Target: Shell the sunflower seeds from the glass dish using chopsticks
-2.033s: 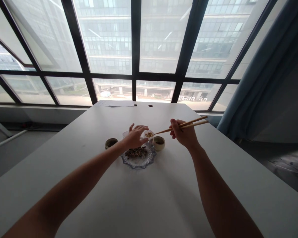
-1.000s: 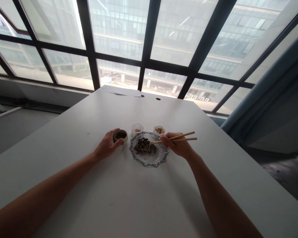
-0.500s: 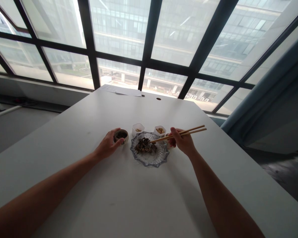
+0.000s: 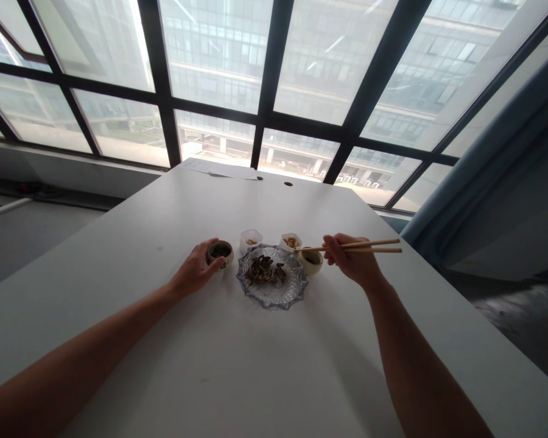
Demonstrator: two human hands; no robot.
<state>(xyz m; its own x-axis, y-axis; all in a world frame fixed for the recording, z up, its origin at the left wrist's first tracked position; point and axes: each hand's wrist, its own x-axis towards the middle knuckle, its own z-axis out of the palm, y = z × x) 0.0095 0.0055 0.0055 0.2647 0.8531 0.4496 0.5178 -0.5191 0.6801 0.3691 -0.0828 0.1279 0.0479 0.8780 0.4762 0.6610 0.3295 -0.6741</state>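
Observation:
My left hand is wrapped around the side of a small round cup with dark contents. In my right hand is a pair of wooden chopsticks. Their tips lie over the right edge of a scalloped clear glass plate, close to a second small cup. Whether the tips pinch anything is too small to tell. A heap of dark, striped seeds, like sunflower seeds, rests on the plate's left and middle. Behind the plate stand two white dishes, the left dish and the right dish, each with pale brown bits.
Everything stands on a wide white table. Sheets of paper lie at its far edge, near two dark round holes. Beyond are large dark-framed windows, and a blue curtain hangs at the right.
My right hand has moved right with the chopsticks, whose tips left the seeds and now sit by the right cup. That cup has come into view. My left hand stays on its cup.

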